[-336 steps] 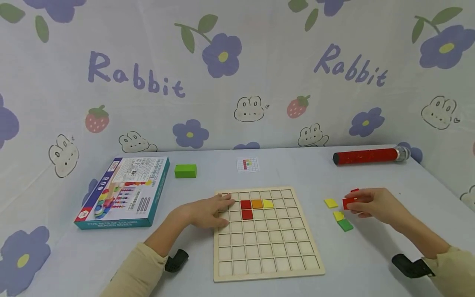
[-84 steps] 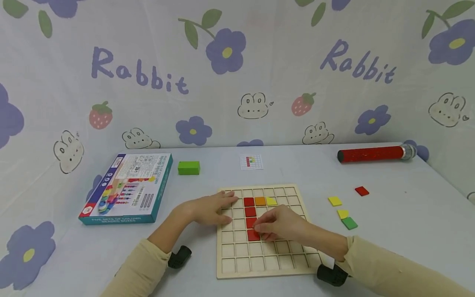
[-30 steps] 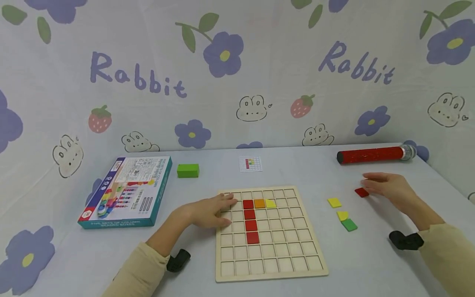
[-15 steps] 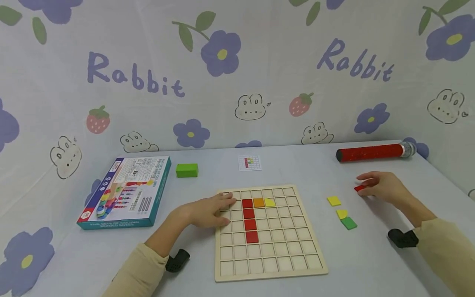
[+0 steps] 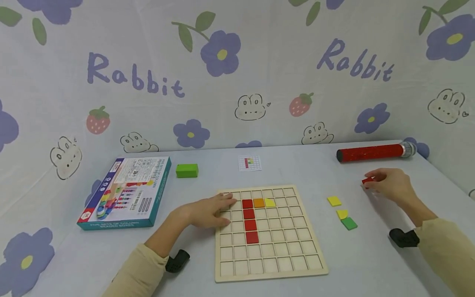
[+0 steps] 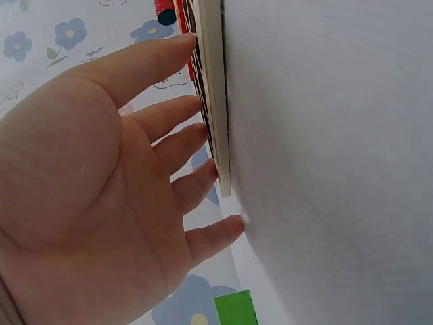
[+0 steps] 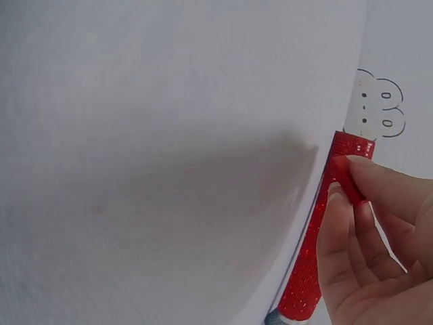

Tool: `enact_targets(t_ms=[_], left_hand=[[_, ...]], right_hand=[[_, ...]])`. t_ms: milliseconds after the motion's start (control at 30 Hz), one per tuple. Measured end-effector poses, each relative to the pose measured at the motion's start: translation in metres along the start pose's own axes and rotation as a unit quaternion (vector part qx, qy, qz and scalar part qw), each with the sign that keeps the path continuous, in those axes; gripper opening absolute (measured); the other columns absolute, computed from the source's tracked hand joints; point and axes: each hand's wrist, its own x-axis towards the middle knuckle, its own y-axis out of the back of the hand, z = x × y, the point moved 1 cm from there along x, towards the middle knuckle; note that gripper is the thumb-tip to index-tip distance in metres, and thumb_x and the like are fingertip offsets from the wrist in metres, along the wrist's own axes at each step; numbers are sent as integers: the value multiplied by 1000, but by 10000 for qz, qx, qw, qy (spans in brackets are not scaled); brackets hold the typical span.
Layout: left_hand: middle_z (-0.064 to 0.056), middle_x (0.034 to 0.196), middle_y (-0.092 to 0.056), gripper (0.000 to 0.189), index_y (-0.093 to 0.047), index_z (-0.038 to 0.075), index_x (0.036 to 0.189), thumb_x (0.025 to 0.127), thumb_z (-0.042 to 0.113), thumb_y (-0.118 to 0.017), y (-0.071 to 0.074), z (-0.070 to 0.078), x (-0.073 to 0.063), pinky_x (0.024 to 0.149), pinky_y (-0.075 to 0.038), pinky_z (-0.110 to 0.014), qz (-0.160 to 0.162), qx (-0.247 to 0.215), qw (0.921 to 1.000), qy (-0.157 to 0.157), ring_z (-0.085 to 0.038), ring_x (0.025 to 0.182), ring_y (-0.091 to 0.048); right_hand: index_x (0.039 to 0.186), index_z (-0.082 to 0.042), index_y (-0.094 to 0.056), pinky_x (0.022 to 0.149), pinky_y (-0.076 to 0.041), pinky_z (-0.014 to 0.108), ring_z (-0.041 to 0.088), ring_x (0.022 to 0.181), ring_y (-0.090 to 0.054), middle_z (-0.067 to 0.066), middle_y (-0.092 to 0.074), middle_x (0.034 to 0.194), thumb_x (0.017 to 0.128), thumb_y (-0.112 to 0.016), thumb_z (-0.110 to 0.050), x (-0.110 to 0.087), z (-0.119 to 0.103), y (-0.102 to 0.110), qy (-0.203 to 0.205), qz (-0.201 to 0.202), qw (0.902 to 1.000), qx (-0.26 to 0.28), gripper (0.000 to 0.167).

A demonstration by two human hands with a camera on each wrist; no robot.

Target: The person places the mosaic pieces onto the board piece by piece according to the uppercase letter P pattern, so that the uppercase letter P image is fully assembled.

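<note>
My right hand (image 5: 391, 185) pinches a red square tile (image 5: 367, 182) between thumb and fingers, raised over the table at the right. In the right wrist view that tile (image 7: 347, 179) overlaps a red tube. My left hand (image 5: 208, 211) rests with spread fingers on the left edge of the wooden grid board (image 5: 271, 276); the left wrist view has the fingertips right at the board's side. A column of red tiles (image 5: 250, 225) lies in the grid. Beside its top tile are an orange tile (image 5: 258, 202) and a yellow piece (image 5: 269, 202).
Right of the board lie a yellow tile (image 5: 334, 201), another yellow piece (image 5: 342, 214) and a green tile (image 5: 349, 223). Behind are a red tube (image 5: 371, 153), a small pattern card (image 5: 250, 163), a green block (image 5: 187, 170) and, at left, a flat box (image 5: 124, 192).
The red column on the board has grown by two tiles since the oldest frame. Over the last second my right hand has lifted the loose red tile from the table. My left hand stays put.
</note>
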Motion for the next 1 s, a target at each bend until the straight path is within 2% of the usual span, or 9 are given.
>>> enact_targets(t_ms=[133,333,500,600,733,867,1000], left_hand=[[-10,156,-19,63,-31,6,149,96,26,-58,1,0,0,113,-17,-41,13,3,10000,-4,-25,144,-11],[-10,157,-19,63,-30,6,150,96,26,-57,1,0,1,113,-16,-42,-1,23,10000,-35,-26,144,-11],[-9,157,-19,63,-30,7,150,96,26,-58,0,-1,1,113,-17,-42,-7,-6,10000,5,-25,144,-11],[-9,156,-20,63,-31,7,150,96,26,-58,-1,-1,0,113,-17,-42,-10,-50,10000,8,-25,144,-11],[-9,156,-20,63,-30,7,150,96,26,-57,-1,-1,0,113,-16,-41,-5,-59,10000,-1,-26,144,-11],[-7,157,-20,63,-31,8,150,96,26,-58,-1,0,-1,113,-16,-41,8,-37,10000,53,-25,144,-11],[-5,157,-20,62,-31,10,150,96,27,-57,0,1,0,113,-16,-41,14,24,9999,109,-24,144,-11]], right_hand=[[125,9,-53,63,-54,26,29,86,-62,29,-58,112,90,-66,-18,-3,-3,2,-67,-18,9990,448,46],[132,9,-47,72,-54,22,17,87,-65,29,-55,122,92,-65,-29,-11,-16,-1,-57,-489,9909,1251,58],[134,6,-47,75,-53,23,21,95,-63,26,-55,125,91,-65,-34,-19,-29,-11,-26,-891,9860,1407,62],[134,5,-48,76,-53,23,21,96,-63,20,-60,120,91,-66,-33,-22,-38,-18,-17,-1122,9819,1526,60],[133,5,-49,77,-53,24,20,94,-64,12,-65,112,90,-67,-30,-28,-51,-28,-4,-1459,9717,1858,58],[131,6,-50,77,-53,25,20,92,-62,12,-64,112,90,-67,-27,-36,-64,-39,85,-1749,9642,1990,55],[128,5,-54,76,-53,27,20,91,-61,15,-62,114,91,-67,-25,-45,-76,-49,233,-1930,9638,1824,49]])
